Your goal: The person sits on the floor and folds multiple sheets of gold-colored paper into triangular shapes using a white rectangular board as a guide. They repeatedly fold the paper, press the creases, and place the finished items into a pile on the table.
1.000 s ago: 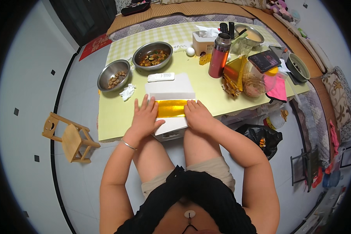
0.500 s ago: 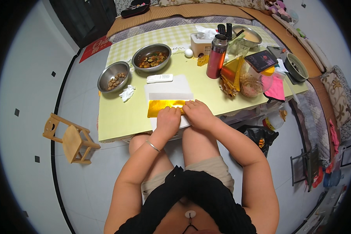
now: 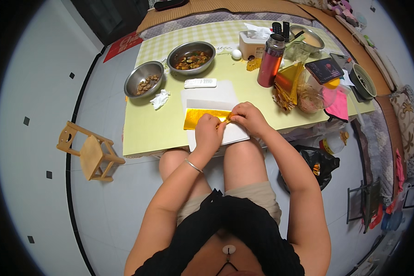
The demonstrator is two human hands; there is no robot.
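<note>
A sheet of shiny gold foil paper (image 3: 197, 118) lies on white paper sheets (image 3: 237, 133) at the table's near edge. My left hand (image 3: 209, 132) is closed on the foil's near side, thumb toward the right. At the foil's right end, my right hand (image 3: 249, 118) pinches it with curled fingers. Between the two hands the foil's right part is bent up and gathered; its exact fold is partly hidden by the fingers. Beyond the sheets lies a slim white box-like object (image 3: 200, 83).
Two steel bowls of food (image 3: 191, 58) (image 3: 144, 80) and a crumpled tissue (image 3: 160, 99) lie left. A red thermos (image 3: 271, 60), folded gold paper pieces (image 3: 288, 87), a phone (image 3: 324, 70) and a clear tub (image 3: 311, 95) crowd the right. A small wooden chair (image 3: 93, 154) stands on the floor.
My right hand has lifted and turned at the foil's right end, which is now bent up between my hands. My left hand's thumb has come out to the right. The whole view has shifted slightly.
</note>
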